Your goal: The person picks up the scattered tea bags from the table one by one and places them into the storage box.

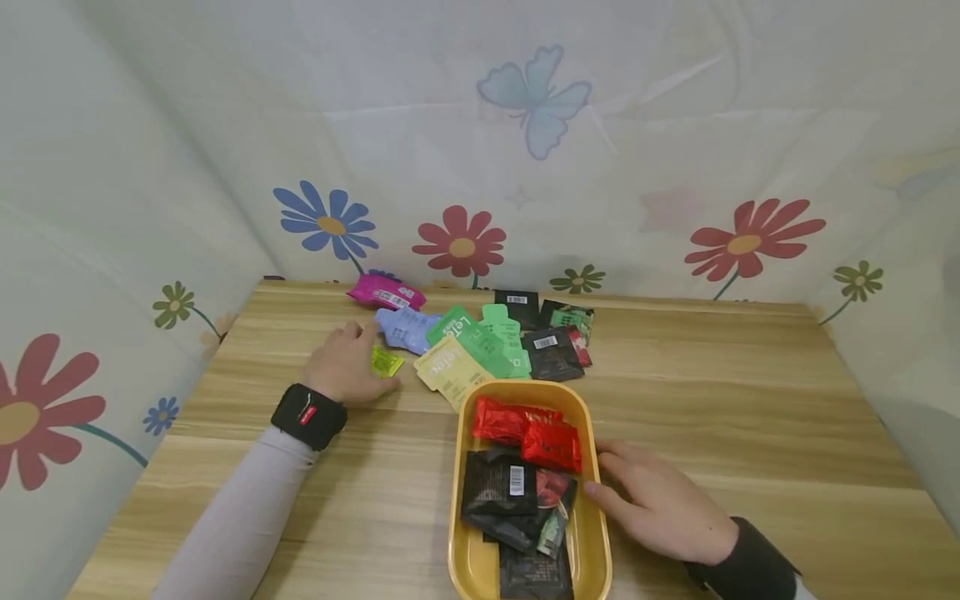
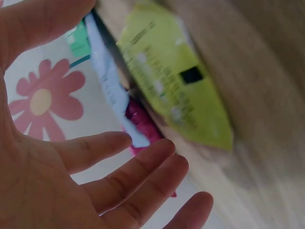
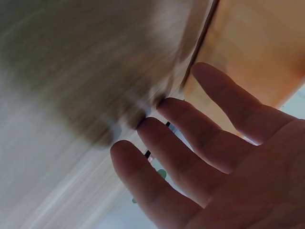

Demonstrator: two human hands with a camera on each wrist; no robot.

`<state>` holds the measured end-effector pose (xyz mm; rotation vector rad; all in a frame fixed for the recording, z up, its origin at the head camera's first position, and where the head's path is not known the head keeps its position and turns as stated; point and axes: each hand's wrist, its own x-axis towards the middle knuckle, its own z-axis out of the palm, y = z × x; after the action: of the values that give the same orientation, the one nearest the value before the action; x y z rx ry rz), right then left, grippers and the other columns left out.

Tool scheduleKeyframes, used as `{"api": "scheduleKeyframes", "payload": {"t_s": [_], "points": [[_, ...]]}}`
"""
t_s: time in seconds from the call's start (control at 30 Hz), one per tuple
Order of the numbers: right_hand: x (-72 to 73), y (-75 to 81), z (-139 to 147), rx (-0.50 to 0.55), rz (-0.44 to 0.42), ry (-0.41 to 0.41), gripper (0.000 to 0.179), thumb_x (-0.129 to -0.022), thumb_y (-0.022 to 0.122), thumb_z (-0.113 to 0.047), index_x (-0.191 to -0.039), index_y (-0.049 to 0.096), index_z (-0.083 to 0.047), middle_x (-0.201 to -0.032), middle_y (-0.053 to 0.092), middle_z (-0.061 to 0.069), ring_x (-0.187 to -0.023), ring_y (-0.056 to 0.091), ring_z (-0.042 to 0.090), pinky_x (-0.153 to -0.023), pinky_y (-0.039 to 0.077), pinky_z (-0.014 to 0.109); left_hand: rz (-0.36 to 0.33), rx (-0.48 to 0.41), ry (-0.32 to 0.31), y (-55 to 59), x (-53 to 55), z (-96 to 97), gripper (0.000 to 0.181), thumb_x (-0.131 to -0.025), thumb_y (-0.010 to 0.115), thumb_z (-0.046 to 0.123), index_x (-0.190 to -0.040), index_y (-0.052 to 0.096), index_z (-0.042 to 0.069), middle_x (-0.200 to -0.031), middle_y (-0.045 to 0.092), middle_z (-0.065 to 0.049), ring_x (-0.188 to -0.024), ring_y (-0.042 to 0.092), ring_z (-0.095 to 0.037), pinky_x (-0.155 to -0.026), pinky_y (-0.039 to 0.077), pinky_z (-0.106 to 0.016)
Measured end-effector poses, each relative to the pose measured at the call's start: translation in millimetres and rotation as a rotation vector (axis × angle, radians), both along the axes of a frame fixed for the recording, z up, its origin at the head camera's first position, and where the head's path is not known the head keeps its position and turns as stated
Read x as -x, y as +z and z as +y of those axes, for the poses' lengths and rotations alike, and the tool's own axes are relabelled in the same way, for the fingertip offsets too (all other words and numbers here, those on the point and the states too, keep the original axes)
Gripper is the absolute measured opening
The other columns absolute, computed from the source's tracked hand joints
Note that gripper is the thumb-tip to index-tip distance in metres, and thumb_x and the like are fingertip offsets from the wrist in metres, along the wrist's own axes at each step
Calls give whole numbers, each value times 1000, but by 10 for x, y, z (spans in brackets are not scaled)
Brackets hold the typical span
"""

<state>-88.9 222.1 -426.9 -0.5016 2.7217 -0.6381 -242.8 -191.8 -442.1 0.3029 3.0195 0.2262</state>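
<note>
My left hand is spread over the wooden table beside a small yellow-green packet. In the left wrist view the packet lies just past the fingers, which are parted with nothing between them. A yellow tub stands before me, holding shiny red packets and several black packets. Against the tub's right side my right hand rests, thumb and index finger at its wall. The right wrist view has those fingers loosely extended close over the table, with the tub wall alongside.
Behind the tub lie a pale yellow pouch, green pouches and a light blue one. A magenta packet sits at the back left, and black packets lie farther right. A flowered curtain encloses the table.
</note>
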Motion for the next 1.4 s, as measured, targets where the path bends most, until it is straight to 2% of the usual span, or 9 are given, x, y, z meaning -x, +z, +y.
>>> {"api": "scheduleKeyframes", "payload": {"t_s": [0.13,0.37,0.6,0.83,1.03,1.17,1.33,1.4], "points": [[7,7,-21,15,-6,4,70,-96,42,-63,-141,58,-12,-144,54,5,-128,52,28,-102,42,57,-17,5,14,-42,19,-5,100,-75,72,54,-151,35,0,-132,48,-26,-117,51,-42,-94,46,-58],[2,-13,-28,18,-2,-2,70,-97,41,-62,-142,58,-12,-144,54,4,-129,51,27,-104,41,56,-5,-39,10,-79,74,-55,98,-72,75,47,-146,34,-2,-129,51,-28,-114,54,-43,-98,45,-56],[-21,-28,-25,13,19,-10,66,-97,42,-60,-141,59,-14,-142,55,0,-129,51,22,-104,42,52,17,-12,-12,-82,45,-23,93,-70,74,49,-141,41,-2,-121,54,-23,-105,56,-39,-94,47,-54],[-25,-26,-27,18,21,6,66,-98,41,-60,-140,60,-13,-142,55,3,-128,52,26,-103,42,56,41,-13,-32,-76,24,30,85,-70,76,46,-134,47,-1,-112,57,-18,-95,58,-34,-89,49,-50],[-29,-33,-18,17,23,6,65,-98,41,-60,-139,60,-13,-142,55,3,-128,52,26,-103,42,55,82,-38,-85,-38,3,75,75,-68,78,39,-127,52,0,-107,60,-16,-87,59,-29,-82,51,-47],[-26,-38,-17,16,21,5,64,-98,42,-59,-138,61,-14,-141,56,3,-127,52,26,-102,42,55,75,-30,-91,-1,-9,89,73,-69,78,39,-125,52,-1,-107,60,-16,-87,59,-28,-81,52,-47],[-26,-36,-17,10,15,-2,65,-98,41,-60,-139,60,-14,-141,56,3,-128,52,26,-103,42,55,88,-36,-85,130,-62,108,71,-71,75,44,-123,56,0,-115,58,-17,-93,57,-29,-85,52,-49],[-27,-40,-22,3,12,-10,66,-97,41,-60,-139,60,-14,-141,56,2,-128,52,24,-103,42,54,120,-60,-116,199,-110,142,70,-70,75,45,-122,60,0,-116,59,-16,-95,57,-29,-88,51,-48]]}}
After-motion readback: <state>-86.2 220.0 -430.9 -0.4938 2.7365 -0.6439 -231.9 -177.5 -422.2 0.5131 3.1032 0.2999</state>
